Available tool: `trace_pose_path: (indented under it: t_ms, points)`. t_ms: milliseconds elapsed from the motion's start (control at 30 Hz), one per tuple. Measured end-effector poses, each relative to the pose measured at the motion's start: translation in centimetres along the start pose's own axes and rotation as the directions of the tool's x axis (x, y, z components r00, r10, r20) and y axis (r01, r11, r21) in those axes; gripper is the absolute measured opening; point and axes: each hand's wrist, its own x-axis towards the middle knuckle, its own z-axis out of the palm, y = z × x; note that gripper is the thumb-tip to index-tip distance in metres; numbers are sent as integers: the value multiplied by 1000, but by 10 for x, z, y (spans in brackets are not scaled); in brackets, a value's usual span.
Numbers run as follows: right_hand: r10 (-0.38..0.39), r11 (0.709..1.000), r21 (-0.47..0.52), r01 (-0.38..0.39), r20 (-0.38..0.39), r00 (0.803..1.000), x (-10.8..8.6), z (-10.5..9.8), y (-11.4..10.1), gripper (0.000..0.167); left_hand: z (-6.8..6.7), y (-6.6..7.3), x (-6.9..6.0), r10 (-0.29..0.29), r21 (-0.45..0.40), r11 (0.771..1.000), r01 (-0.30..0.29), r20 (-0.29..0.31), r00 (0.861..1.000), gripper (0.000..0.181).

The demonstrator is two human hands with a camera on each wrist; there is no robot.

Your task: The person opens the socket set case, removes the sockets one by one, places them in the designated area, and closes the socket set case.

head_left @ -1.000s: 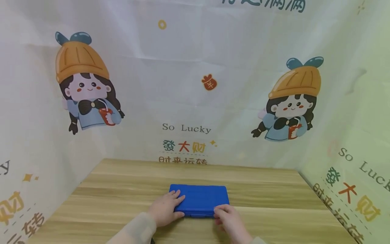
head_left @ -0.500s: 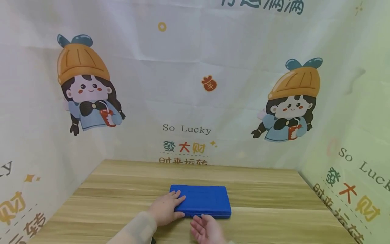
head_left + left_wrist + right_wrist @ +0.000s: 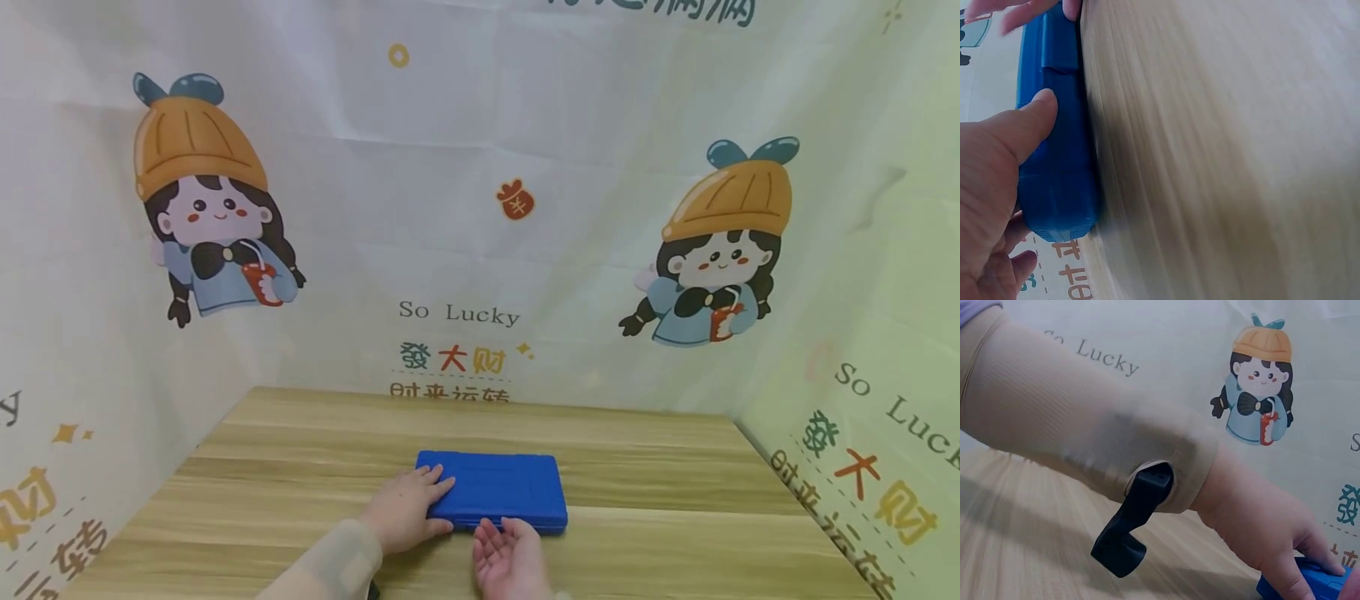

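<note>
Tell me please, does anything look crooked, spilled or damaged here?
Nothing stands out. The blue case lies flat and appears closed on the wooden table, with no visible damage or spill. The backdrop cloth has some creases, but that looks ordinary.

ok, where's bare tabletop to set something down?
On the wooden table: behind the blue case, up to the printed backdrop; right of the case; left of the left hand. Crowded: the case's left end, under that hand, and front, by the right hand.

The head view faced forward and down from farthest back; the left wrist view looked closely along the blue case [image 3: 1060, 153] at frame left, which the right wrist view caught lower right.
</note>
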Motion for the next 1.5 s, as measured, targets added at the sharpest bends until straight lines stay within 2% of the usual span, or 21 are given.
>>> trace_pose_path:
  t_ms: [100, 167, 300, 367, 433, 700, 1100, 1267, 1500]
  points:
    - [20, 999, -30, -21, -28, 999, 1, 2, -1, 14, -1, -1, 0, -1, -11, 1000, 1, 8, 1000, 69]
    - [32, 994, -99, -37, -48, 998, 0, 4, -1, 16, -1, -1, 1, 0, -20, 1000, 1, 10, 1000, 71]
    - [51, 973, -223, -62, -53, 997, -2, 9, 1, 43, -1, -3, 2, 0, -25, 1000, 0, -5, 1000, 69]
    - [58, 971, -230, -63, -28, 998, -1, 12, 1, 56, -2, -3, 3, 0, -19, 1000, -1, -14, 1000, 68]
    - [49, 976, -211, -51, -17, 999, 1, 13, 2, 62, -2, -3, 3, 1, -12, 1000, -1, -15, 1000, 67]
    - [-38, 976, -217, 26, -53, 998, 6, 13, 4, 54, -4, 5, 3, -12, 5, 1000, 12, -10, 1000, 66]
    - [-29, 968, -252, 14, -54, 998, 7, 5, 6, 50, 4, 11, -1, 16, 121, 993, -12, -33, 999, 59]
    - [-22, 963, -271, 15, -21, 1000, 5, 3, 6, 50, 6, 12, -1, 22, 124, 992, -18, -37, 999, 60]
    - [-78, 953, -298, 59, -53, 996, 1, 7, 1, 55, 7, 9, -1, 9, 99, 995, -4, -48, 999, 65]
